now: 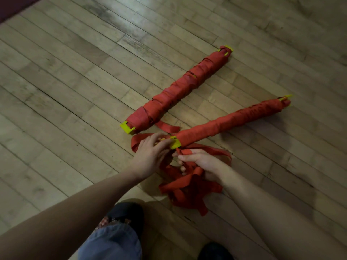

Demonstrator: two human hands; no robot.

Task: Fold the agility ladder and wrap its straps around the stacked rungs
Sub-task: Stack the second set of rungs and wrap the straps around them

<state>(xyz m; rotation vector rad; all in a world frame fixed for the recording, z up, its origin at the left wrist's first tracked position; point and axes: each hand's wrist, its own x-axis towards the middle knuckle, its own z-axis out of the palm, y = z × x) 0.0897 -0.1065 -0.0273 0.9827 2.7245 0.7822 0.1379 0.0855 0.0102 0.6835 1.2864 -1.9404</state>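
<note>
Two bundles of stacked yellow rungs wrapped in red strap lie on the wooden floor. The far bundle is wrapped end to end, with a short strap tail loose at its near end. The near bundle runs from centre to right, its yellow near end showing. My left hand rests on that yellow end with its fingers over it. My right hand pinches a red strap just below that end. A tangled heap of loose red strap lies under and in front of my right hand.
Wooden floorboards spread out to the left and beyond the bundles. My knee in blue denim and dark shoes are at the bottom edge, close to the strap heap. A dark red strip shows at the top left corner.
</note>
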